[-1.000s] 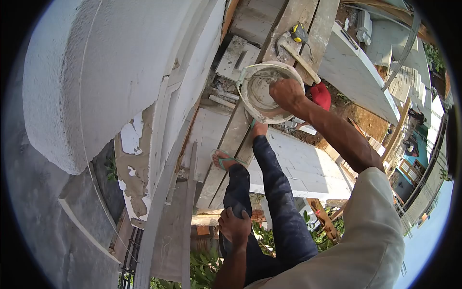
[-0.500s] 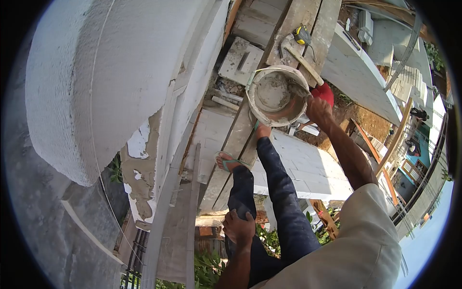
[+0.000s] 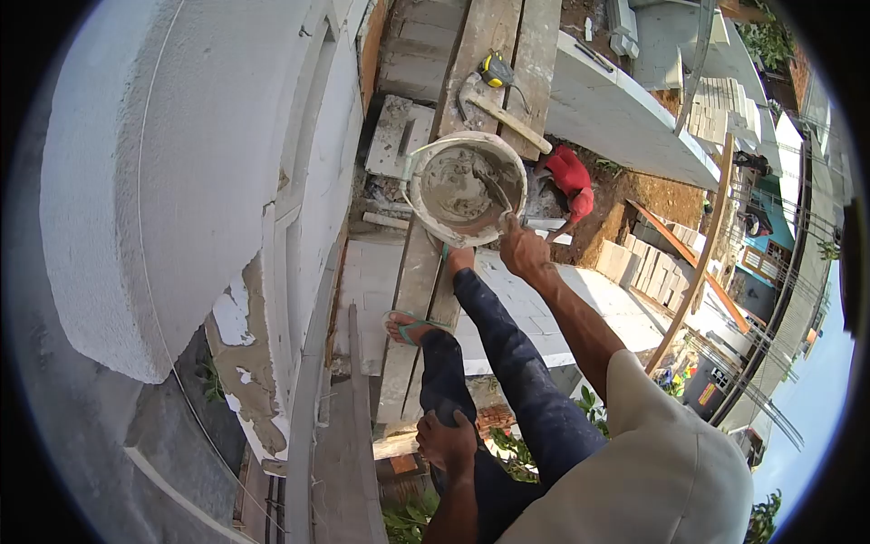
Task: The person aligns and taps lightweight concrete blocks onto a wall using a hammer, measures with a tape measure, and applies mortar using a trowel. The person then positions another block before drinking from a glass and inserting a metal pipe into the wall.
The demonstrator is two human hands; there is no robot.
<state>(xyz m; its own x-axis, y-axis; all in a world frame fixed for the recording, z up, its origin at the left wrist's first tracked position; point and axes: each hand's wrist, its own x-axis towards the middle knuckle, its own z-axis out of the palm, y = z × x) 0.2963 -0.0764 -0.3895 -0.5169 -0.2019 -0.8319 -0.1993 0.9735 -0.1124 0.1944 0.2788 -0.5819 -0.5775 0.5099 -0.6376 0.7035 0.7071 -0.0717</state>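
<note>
A round bucket (image 3: 422, 204) with grey mortar (image 3: 460, 189) inside stands on the wooden planks ahead of my feet. My right hand (image 3: 524, 249) is closed around the handle of a trowel (image 3: 499, 193) at the bucket's near right rim. The trowel's metal shank slants into the mortar, which hides the blade. Resting on my bent leg, my left hand (image 3: 447, 440) holds nothing, its thumb and fingers apart. Beyond the bucket lie a hammer (image 3: 512, 125) with a wooden handle and a yellow-black tape measure (image 3: 496, 70).
The planks (image 3: 420, 281) are narrow and raised, with my sandalled feet on them. A white wall (image 3: 231, 118) rises on the left. Below right, a person in red (image 3: 571, 177) bends near a white block wall (image 3: 625, 109). A long wooden pole (image 3: 707, 236) slants at the right.
The view has shifted, so the bucket appears farther left and the person in red shows more fully. My right hand has moved slightly at the rim; the mortar's surface looks stirred. My left hand stays on my leg.
</note>
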